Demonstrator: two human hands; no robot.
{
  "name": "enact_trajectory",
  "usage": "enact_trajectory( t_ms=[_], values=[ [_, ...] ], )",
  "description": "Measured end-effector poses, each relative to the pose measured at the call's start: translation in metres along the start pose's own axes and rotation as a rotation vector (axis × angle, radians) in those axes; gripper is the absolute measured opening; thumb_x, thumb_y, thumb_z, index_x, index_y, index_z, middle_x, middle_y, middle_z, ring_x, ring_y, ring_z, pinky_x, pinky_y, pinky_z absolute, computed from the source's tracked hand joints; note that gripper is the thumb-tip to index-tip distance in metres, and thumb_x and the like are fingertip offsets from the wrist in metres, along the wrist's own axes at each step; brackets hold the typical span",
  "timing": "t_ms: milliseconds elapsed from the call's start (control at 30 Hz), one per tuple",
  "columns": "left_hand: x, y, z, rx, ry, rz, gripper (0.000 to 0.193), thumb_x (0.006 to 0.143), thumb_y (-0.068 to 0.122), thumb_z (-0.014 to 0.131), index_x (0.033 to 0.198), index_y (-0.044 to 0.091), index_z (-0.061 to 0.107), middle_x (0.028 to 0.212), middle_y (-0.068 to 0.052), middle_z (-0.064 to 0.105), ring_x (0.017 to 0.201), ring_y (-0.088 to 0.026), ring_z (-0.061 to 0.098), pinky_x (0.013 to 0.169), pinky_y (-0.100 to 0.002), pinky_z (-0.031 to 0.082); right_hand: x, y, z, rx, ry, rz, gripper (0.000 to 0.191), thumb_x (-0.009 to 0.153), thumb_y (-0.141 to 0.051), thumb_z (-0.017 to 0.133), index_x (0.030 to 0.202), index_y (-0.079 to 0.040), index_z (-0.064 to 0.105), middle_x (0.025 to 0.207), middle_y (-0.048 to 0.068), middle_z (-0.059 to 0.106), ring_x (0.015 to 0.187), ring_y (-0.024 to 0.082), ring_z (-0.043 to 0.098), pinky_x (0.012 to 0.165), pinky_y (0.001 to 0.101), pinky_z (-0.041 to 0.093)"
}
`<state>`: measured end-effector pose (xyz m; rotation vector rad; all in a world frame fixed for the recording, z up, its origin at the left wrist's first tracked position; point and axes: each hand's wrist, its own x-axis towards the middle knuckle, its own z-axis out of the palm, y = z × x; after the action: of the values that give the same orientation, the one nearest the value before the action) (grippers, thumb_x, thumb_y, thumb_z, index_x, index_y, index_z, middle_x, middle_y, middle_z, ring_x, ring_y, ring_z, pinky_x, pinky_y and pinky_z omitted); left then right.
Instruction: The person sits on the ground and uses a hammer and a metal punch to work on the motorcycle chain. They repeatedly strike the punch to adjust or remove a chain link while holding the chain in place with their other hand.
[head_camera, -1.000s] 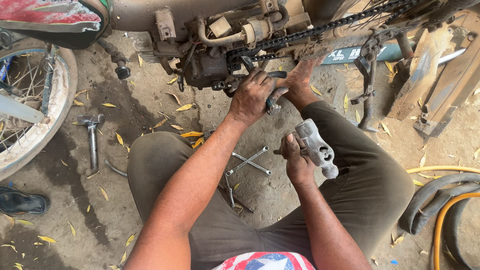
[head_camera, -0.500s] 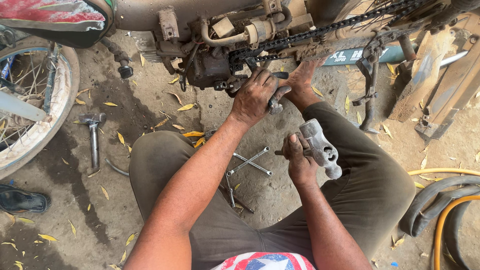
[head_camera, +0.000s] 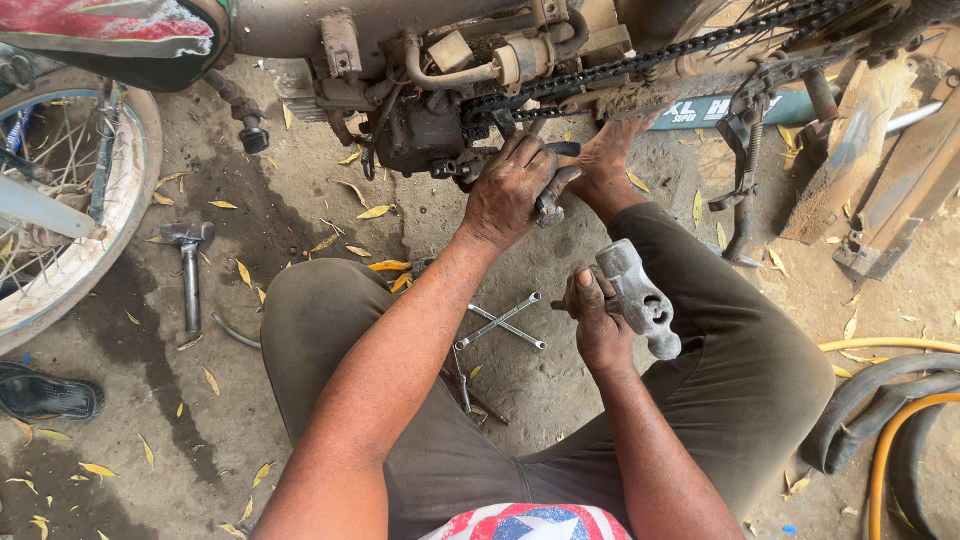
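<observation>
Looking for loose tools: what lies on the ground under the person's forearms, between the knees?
Crossed wrenches and a thin dark tool lie on the dirt. The left forearm covers whatever else lies beneath it.

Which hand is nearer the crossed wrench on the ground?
Right. The right hand, gripping a hammer, hovers just right of the crossed wrench; the left hand is up by the chain.

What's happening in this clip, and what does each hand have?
A person sits on the dirt floor beside a motorcycle's underside. The left hand grips a small dark metal tool pressed near the black drive chain and engine. The right hand holds a grey steel hammer raised over the lap, apart from the bike. A crossed pair of silver spanners lies between the legs, and a second hammer lies near the spoked wheel.
</observation>
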<state>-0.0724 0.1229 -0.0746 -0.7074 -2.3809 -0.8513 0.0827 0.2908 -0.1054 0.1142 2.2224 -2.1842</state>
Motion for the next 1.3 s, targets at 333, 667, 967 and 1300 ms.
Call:
enact_trajectory(
  t_ms=[333, 667, 967, 1300],
  values=[
    [-0.003, -0.006, 0.004, -0.001, 0.003, 0.045, 0.030, 0.097, 0.030, 0.070, 0.108, 0.002, 0.067, 0.113, -0.016, 0.066, 0.121, -0.032, 0.063, 0.112, -0.044, 0.050, 0.021, -0.031, 0.027, -0.449, 0.110, 0.188, 0.035, 0.109, -0.035, 0.046, 0.094, -0.012, 0.068, 0.072, -0.003, 0.056, 0.060, 0.006, 0.049, 0.056, 0.0238, 0.038],
    [-0.010, -0.001, -0.002, 0.009, -0.030, 0.074, 0.027, 0.096, 0.023, 0.070, 0.109, 0.001, 0.067, 0.111, -0.014, 0.065, 0.116, -0.033, 0.064, 0.104, -0.042, 0.054, 0.007, -0.008, 0.009, 0.334, 0.120, -0.190, 0.040, 0.115, -0.032, 0.050, 0.083, -0.009, 0.046, 0.068, -0.001, 0.038, 0.058, 0.011, 0.035, 0.054, 0.0291, 0.033],
    [-0.012, -0.006, -0.008, 0.014, -0.063, 0.037, 0.028, 0.099, 0.027, 0.071, 0.106, 0.000, 0.067, 0.109, -0.015, 0.065, 0.113, -0.033, 0.065, 0.102, -0.042, 0.054, 0.013, -0.011, 0.018, 0.411, 0.138, -0.061, 0.039, 0.112, -0.034, 0.051, 0.082, -0.010, 0.043, 0.065, -0.001, 0.037, 0.055, 0.011, 0.036, 0.050, 0.0294, 0.033],
    [0.002, -0.005, -0.017, -0.160, -0.116, -0.039, 0.023, 0.103, 0.026, 0.070, 0.098, 0.003, 0.070, 0.090, -0.014, 0.066, 0.094, -0.029, 0.070, 0.108, -0.045, 0.054, 0.007, -0.001, 0.013, 0.230, 0.047, -0.106, 0.046, 0.113, -0.039, 0.051, 0.078, -0.010, 0.044, 0.065, -0.001, 0.038, 0.057, 0.011, 0.036, 0.052, 0.0309, 0.035]
  ],
)
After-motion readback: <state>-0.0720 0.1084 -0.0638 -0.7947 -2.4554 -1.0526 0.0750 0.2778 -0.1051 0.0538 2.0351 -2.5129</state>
